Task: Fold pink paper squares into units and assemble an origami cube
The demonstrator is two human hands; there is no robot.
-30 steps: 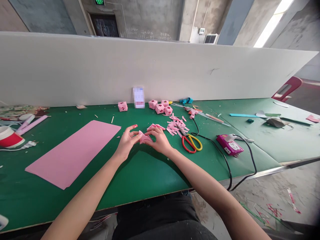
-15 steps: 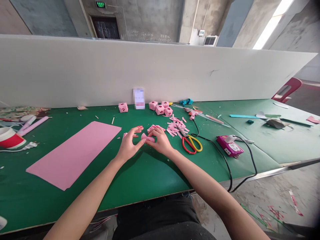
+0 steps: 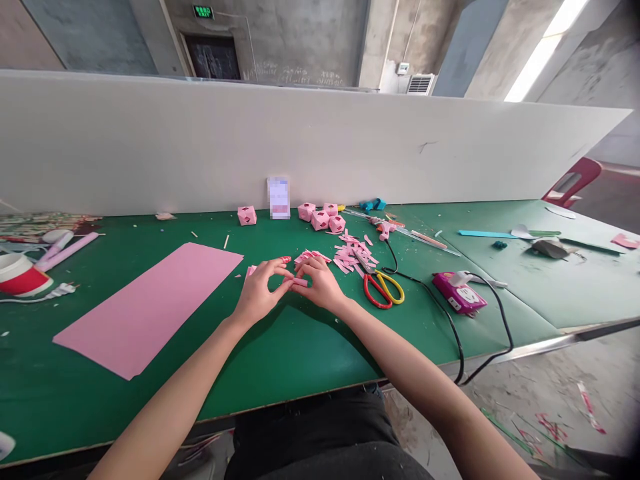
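Observation:
My left hand (image 3: 261, 293) and my right hand (image 3: 321, 283) meet over the green table (image 3: 280, 353), both pinching a small folded pink paper piece (image 3: 299, 282) between their fingertips. The piece is mostly hidden by the fingers. A large pink paper sheet (image 3: 150, 303) lies flat to the left of my left hand. A heap of pink paper scraps (image 3: 350, 253) lies just beyond my right hand.
Red and yellow scissors (image 3: 383, 288) lie right of my right hand. A pink power strip (image 3: 460, 291) with a black cable sits further right. Several pink paper cubes (image 3: 320, 215) stand by the white partition (image 3: 300, 143). A red and white cup (image 3: 17, 275) is far left.
My hands have drawn closer together and the pink piece has been pressed flatter; it now shows less between the fingers. My left thumb and fingers have closed onto it.

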